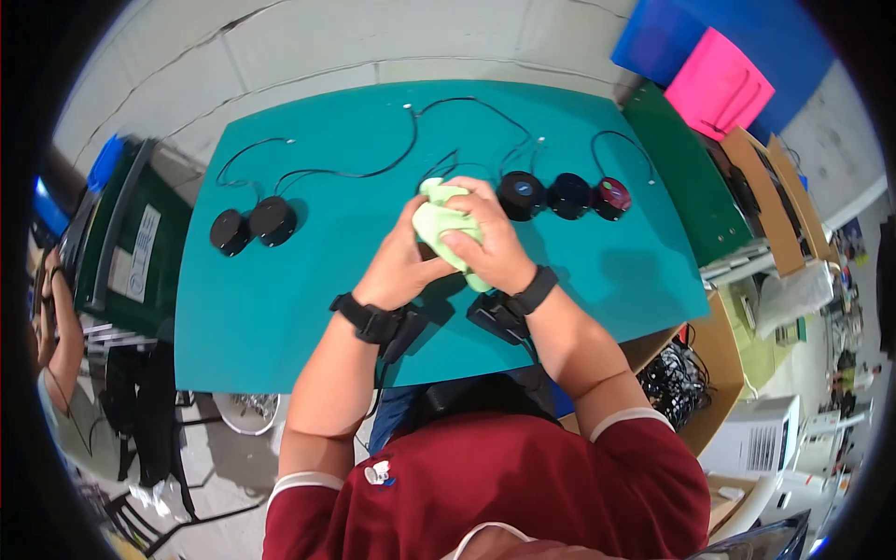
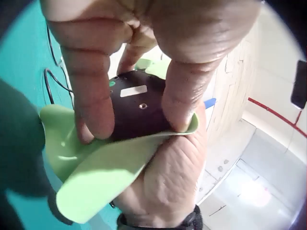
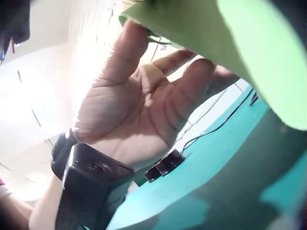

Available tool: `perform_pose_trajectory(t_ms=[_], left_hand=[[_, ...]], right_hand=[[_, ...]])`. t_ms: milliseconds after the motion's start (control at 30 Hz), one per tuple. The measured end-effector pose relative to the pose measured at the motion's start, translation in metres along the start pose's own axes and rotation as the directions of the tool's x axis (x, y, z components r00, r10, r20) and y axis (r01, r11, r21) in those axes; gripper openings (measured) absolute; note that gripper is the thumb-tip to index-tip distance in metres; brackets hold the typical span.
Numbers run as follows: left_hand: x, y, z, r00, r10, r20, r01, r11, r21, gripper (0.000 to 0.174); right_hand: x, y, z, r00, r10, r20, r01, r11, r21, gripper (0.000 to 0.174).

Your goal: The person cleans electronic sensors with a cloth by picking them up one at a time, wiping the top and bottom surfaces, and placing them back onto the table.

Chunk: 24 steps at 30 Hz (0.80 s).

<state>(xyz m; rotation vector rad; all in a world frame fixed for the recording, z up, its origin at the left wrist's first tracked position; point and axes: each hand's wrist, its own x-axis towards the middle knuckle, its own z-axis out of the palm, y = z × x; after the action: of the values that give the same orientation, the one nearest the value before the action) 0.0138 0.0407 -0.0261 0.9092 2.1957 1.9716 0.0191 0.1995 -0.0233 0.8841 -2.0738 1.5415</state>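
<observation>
Both hands meet above the green table (image 1: 308, 299). In the left wrist view, the fingers of the left hand (image 2: 139, 52) grip the sides of a dark round puck (image 2: 139, 105) with a white label and a small screw hole. A light green cloth (image 1: 448, 229) wraps its far side, one flap hanging loose (image 2: 100, 177). The right hand (image 1: 499, 247) pinches the cloth with thumb and fingers; in the right wrist view its palm (image 3: 139, 110) lies behind the cloth (image 3: 240, 52). From the head view the left hand (image 1: 397, 266) hides most of the puck.
Two black pucks (image 1: 273, 221) with cables stand at the left of the table; several more (image 1: 569, 196) stand right of the hands. Thin black cables (image 1: 350, 173) run along the back. A green bin (image 1: 126, 247) is at the left, a cardboard box of cables (image 1: 677, 383) at the right.
</observation>
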Motion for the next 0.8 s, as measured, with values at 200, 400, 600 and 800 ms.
perform_pose_trajectory(t_ms=[200,400,600,800], left_hand=[[-0.003,0.02,0.0,0.96,-0.259,0.106,0.279,0.872,-0.401,0.072],[-0.003,0.012,-0.011,0.873,-0.392,0.291,0.489,0.695,-0.528,0.042],[-0.004,0.014,-0.007,0.891,-0.362,0.273,0.454,0.7,-0.551,0.039],[-0.004,0.016,-0.004,0.939,-0.31,0.146,0.342,0.819,-0.46,0.06]], right_hand=[[-0.001,-0.003,0.0,0.997,-0.073,-0.03,0.072,0.997,-0.005,0.022],[0.001,-0.005,0.0,0.974,-0.222,-0.044,0.214,0.968,-0.132,0.023],[-0.002,-0.001,-0.001,0.982,-0.189,-0.025,0.189,0.982,-0.004,0.021],[-0.006,0.009,0.005,0.987,-0.127,-0.093,0.134,0.988,0.072,0.028]])
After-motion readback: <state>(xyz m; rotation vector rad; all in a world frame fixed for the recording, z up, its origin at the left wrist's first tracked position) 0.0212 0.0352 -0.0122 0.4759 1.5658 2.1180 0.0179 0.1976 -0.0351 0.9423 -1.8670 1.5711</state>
